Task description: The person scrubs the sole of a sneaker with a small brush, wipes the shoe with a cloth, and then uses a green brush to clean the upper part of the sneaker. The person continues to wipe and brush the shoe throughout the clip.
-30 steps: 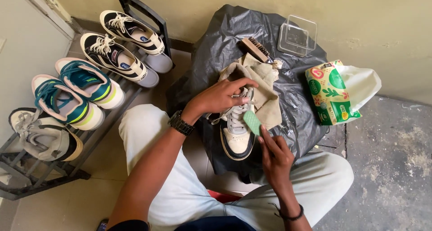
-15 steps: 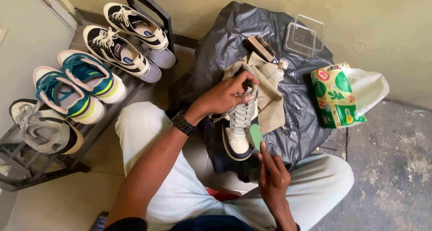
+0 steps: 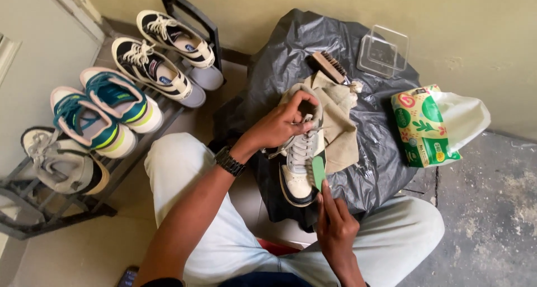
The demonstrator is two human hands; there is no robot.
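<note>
**Seated shoe work over a black plastic sheet: items, near to far**

1. Light trousers (image 3: pixel 212 236), the person's own legs, knees apart, at the bottom of the view.
2. Right hand (image 3: pixel 337 231), at 5 o'clock from the shoe. Fingers drawn together, pinching the lower end of a small green eraser block (image 3: pixel 319 172), which stands on end against the shoe's right flank.
3. Left hand (image 3: pixel 282 125), with a dark wristwatch (image 3: pixel 230 161) on the wrist. Fingers curled around the shoe's collar at its far end, thumb over the opening, holding it.
4. White sneaker (image 3: pixel 299 169), white laces and dark sole edge, toe towards the person. It lies at the centre of the view, between the two hands, on the black sheet.
5. Beige cloth (image 3: pixel 341 125), crumpled, under and beside the shoe at 1 o'clock.
6. Black plastic sheet (image 3: pixel 369 169), creased, covering the surface under the shoe and cloth.
7. Wooden brush (image 3: pixel 330 66), bristles sideways, at 12 o'clock from the shoe, touching the cloth's far edge.
8. Clear plastic box (image 3: pixel 383 51), at 1 o'clock, near the wall.
9. Green patterned packet (image 3: pixel 422 125) with a white bag behind it, at 3 o'clock, off the sheet.
10. Metal shoe rack (image 3: pixel 56 214), at 9 to 11 o'clock, holding several pairs: teal and white trainers (image 3: pixel 106 111), black and white canvas shoes (image 3: pixel 162 52).
</note>
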